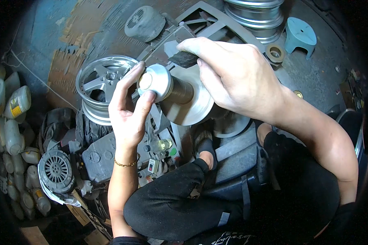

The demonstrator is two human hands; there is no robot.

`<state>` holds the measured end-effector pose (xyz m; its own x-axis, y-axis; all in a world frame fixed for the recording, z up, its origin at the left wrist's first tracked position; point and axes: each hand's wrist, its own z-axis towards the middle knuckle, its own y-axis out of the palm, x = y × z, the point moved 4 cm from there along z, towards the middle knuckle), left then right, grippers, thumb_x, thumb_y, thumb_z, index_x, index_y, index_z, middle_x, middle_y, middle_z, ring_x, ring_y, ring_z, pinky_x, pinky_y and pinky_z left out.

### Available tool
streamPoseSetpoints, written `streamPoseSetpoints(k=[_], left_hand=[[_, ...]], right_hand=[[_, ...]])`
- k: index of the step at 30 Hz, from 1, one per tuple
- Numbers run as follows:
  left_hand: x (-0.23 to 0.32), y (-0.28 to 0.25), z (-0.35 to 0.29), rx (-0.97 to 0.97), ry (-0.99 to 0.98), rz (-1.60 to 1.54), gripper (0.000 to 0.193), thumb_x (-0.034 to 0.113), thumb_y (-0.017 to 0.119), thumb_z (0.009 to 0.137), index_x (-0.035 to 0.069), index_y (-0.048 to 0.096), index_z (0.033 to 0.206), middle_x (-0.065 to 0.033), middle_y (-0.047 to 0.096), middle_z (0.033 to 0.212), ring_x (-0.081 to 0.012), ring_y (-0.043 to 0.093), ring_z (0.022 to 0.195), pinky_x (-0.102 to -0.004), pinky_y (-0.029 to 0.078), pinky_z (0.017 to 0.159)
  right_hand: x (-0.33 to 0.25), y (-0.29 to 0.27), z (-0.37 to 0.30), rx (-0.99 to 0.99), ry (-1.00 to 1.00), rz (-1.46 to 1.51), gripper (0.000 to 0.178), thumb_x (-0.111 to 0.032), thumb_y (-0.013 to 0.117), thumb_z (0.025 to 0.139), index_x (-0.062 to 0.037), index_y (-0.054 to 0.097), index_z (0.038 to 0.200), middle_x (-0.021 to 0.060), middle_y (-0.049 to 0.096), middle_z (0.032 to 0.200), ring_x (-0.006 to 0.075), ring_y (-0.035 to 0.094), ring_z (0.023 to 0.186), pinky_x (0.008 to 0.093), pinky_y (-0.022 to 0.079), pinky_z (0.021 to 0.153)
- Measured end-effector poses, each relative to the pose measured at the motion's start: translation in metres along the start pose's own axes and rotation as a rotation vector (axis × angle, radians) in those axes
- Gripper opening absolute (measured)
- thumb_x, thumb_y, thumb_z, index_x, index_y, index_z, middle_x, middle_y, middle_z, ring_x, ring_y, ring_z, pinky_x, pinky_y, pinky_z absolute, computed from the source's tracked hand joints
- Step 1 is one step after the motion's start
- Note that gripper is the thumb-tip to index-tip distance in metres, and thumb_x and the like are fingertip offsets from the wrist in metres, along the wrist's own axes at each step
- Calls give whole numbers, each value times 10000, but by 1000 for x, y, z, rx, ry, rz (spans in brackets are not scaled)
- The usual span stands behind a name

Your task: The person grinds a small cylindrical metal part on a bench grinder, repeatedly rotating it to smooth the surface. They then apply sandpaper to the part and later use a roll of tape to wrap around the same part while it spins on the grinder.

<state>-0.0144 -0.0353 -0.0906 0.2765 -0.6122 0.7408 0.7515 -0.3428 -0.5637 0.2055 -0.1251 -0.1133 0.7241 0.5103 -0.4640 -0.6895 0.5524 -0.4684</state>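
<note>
Dark block [183,59]; bottles [14,139], contents unclear

White lettering [232,238], apparently on shirt [274,236].

The left hand [129,112] pinches the edge of a round silver cap [162,81] between thumb and fingers; a ribbed brown cylinder [181,90] and a pale metal disc [192,114] sit behind it. The right hand [243,77] holds a dark pad [184,59] near the cap. Around them show 1 spoked wheel [110,76], 1 grey motor [145,24] and 1 light-blue stool [300,32].
</note>
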Motion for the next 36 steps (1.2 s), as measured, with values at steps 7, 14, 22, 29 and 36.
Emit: streamPoseSetpoints(k=[7,14,22,29,36], left_hand=[[0,-7,-4,61,59,41,321,80,702,912,-4,700,1221,-219,608,1381,-306,552,1321,-428,394,1131],[2,-12,-3,45,160,218,234,87,634,935,13,753,1122,-223,626,1359,-340,548,1327,-462,370,1143],[5,-11,-1,54,201,248,243,127,577,974,12,756,1092,-225,618,1370,-338,539,1333,-454,365,1144],[8,-11,0,57,238,279,251,158,570,983,13,757,1067,-229,608,1381,-339,537,1331,-450,371,1132],[8,-11,1,60,240,271,256,174,569,987,16,756,1061,-232,605,1385,-346,538,1330,-457,371,1132]], right_hand=[[0,0,-1,-3,-2,-26,340,8,588,887,-24,619,1224,169,693,838,319,711,725,379,572,661],[-2,1,0,-3,-2,-38,203,-84,671,860,-36,559,1022,125,672,784,321,713,733,415,585,658],[-2,1,-1,11,-15,-20,212,-80,672,850,-35,558,1023,124,663,784,327,706,731,421,580,649],[-2,1,-1,5,-9,-23,205,-81,667,854,-37,556,1021,124,662,783,326,707,731,422,581,647],[-2,1,-1,-18,5,-18,354,0,597,892,-30,610,1245,164,690,831,312,704,710,377,568,659]])
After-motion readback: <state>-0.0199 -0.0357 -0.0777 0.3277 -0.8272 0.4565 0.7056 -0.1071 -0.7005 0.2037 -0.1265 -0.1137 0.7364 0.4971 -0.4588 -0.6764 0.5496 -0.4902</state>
